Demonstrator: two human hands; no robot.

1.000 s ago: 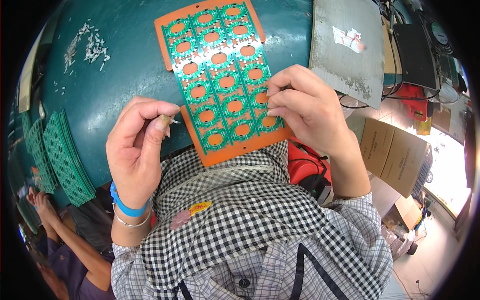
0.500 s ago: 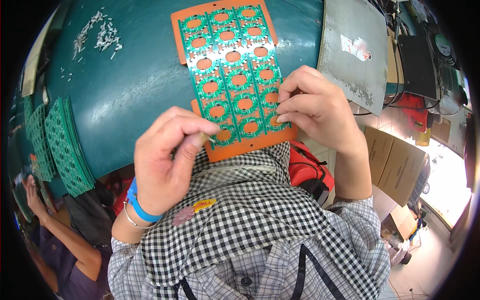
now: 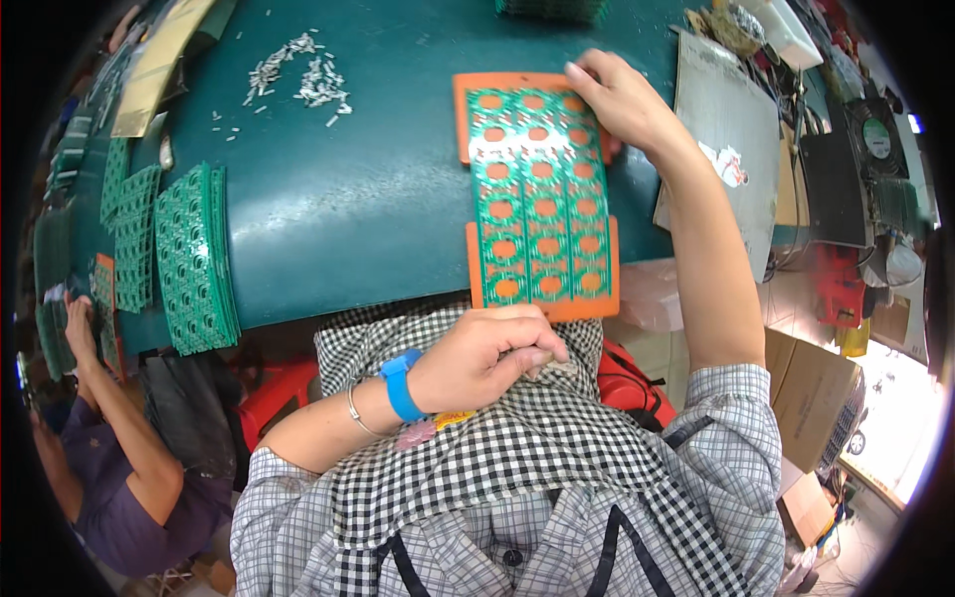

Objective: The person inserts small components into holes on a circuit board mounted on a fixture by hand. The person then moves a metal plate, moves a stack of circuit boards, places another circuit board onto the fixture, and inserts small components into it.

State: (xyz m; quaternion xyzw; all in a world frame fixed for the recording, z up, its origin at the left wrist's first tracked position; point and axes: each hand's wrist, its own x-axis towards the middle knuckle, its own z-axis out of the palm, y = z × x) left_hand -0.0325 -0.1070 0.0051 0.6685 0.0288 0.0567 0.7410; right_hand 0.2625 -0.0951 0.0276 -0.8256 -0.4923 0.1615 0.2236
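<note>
A green circuit board panel (image 3: 544, 207) with rows of oval openings lies over an orange plate (image 3: 544, 309), which shows through the openings and beyond both ends. My right hand (image 3: 622, 107) is closed around the plate's far right corner; some of its fingers are hidden underneath. Just off the near edge, above my apron, my left hand (image 3: 477, 360) has its fingers curled and thumb pressed in. Something small and pale may be at those fingertips, too small to name. A blue band circles my left wrist.
Small white pieces (image 3: 320, 80) lie scattered on the green table (image 3: 348, 189). Stacked green panels (image 3: 194, 259) stand at the left, and another stack (image 3: 552, 8) sits at the far edge. A grey board (image 3: 731, 129) lies right. A co-worker's hand (image 3: 80, 333) works at far left.
My right hand has gone from the panel's right side to the far right corner. My left hand has drawn back off the near left corner. Panel and plate sit straighter; the view has shifted.
</note>
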